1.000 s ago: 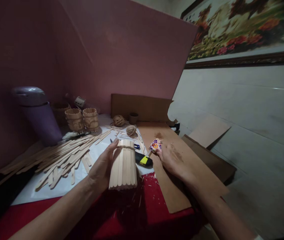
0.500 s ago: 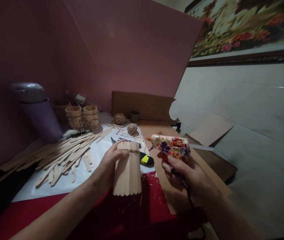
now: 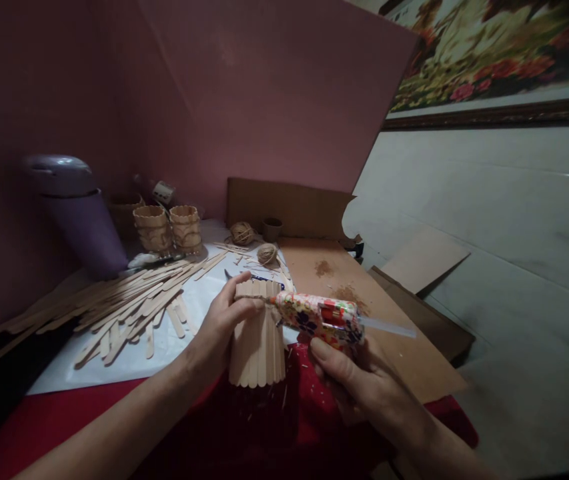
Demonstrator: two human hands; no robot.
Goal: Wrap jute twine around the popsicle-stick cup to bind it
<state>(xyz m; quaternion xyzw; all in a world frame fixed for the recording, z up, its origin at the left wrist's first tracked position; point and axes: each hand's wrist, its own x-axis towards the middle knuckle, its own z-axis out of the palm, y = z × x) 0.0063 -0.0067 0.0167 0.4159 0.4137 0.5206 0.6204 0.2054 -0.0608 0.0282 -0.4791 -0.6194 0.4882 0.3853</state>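
My left hand (image 3: 221, 327) grips a cylinder made of upright wooden craft sticks (image 3: 259, 343), with thumb and fingers near the twine wound round its top. My right hand (image 3: 359, 380) is closed round the handle of a flower-patterned glue gun (image 3: 317, 315). The gun's nozzle touches the cylinder's upper edge by the twine, and a clear glue stick juts from its back. The cylinder stands tilted over the red cloth (image 3: 64, 427).
Many loose wooden sticks (image 3: 129, 307) lie on a white sheet at the left. Behind them stand two finished stick cups (image 3: 167, 228), a purple flask (image 3: 77, 217), two twine balls (image 3: 241, 233) and a small cup. Brown cardboard (image 3: 359, 300) lies at the right by the white wall.
My right hand picked the glue gun up from the cardboard, swung it left and brought its nozzle to the cylinder's top. My left hand kept hold of the cylinder.
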